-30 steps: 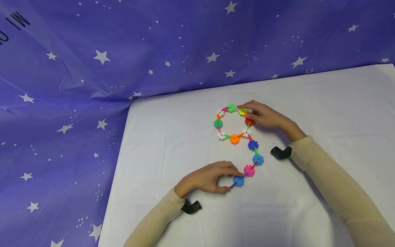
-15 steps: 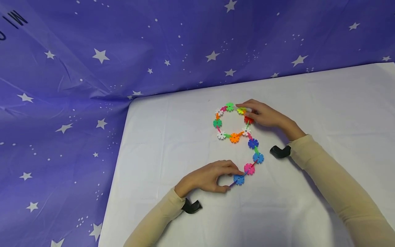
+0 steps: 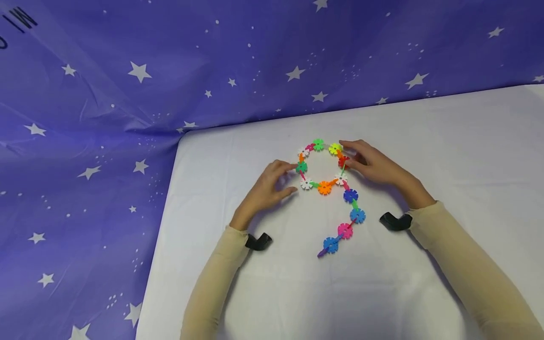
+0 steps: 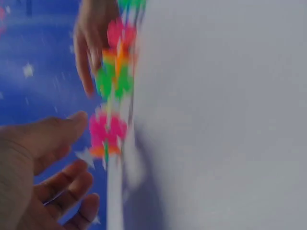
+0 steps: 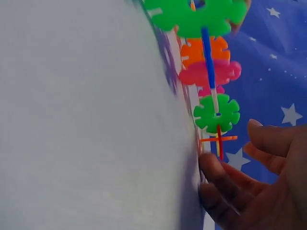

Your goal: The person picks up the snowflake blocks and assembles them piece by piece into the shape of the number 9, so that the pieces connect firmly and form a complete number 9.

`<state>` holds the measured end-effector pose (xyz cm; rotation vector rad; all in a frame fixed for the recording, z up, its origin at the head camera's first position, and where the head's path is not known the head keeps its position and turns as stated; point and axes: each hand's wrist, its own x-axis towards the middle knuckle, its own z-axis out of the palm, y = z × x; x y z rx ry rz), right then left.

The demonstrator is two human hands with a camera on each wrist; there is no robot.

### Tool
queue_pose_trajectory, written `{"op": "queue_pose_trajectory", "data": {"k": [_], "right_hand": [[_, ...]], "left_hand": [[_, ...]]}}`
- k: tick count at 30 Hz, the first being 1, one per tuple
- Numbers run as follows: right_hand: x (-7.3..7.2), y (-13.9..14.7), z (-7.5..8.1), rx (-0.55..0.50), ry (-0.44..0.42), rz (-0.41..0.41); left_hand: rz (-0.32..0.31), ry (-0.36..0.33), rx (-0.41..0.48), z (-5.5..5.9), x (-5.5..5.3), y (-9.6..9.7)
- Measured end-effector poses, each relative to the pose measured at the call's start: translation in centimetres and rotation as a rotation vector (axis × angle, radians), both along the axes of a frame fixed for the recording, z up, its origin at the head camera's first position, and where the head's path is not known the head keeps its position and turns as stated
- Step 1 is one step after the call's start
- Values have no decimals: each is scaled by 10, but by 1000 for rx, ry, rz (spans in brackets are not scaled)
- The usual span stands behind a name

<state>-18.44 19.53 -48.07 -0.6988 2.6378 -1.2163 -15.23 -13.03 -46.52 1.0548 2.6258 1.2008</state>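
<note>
Interlocking plastic snowflake discs form a ring with a curved tail on the white tablecloth. At the ring's left, my left hand [image 3: 269,186] has its fingertips at the green disc [image 3: 301,166], and its thumb is spread away; I cannot tell whether they touch. My right hand [image 3: 369,163] lies at the ring's right, fingers loosely bent around the yellow disc [image 3: 335,148] and the red disc [image 3: 343,162]. In the right wrist view its thumb and fingers are apart with nothing between them. The tail ends at a blue disc [image 3: 330,244] with a purple piece [image 3: 322,253] attached.
The white tablecloth [image 3: 263,302] surrounds the disc chain. Behind and left of the table hangs a purple-blue cloth [image 3: 178,61] with white stars. A black curved piece sits at the left cuff [image 3: 259,242] and another at the right cuff [image 3: 395,221].
My left hand has left the blue disc at the tail's end and moved up to the ring's left side. My right hand has drawn slightly right, uncovering more of the yellow disc.
</note>
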Motion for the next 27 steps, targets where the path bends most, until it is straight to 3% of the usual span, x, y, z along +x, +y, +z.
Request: {"op": "queue_pose_trajectory", "data": {"k": [3, 7, 11, 16, 20, 27], "right_hand": [[11, -2, 8, 9, 81, -51], [21, -15, 25, 72, 165, -54], [26, -36, 35, 189, 224, 113], [30, -61, 34, 320, 347, 308], [32, -73, 28, 363, 374, 330], [32, -78, 23, 319, 312, 288]], "left_hand": [[59, -38, -43, -3, -22, 1], [24, -119, -65, -9, -36, 6], [7, -153, -85, -11, -42, 10], [4, -150, -70, -14, -49, 11], [-4, -161, -63, -18, -51, 10], [4, -158, -43, -21, -54, 9]]}}
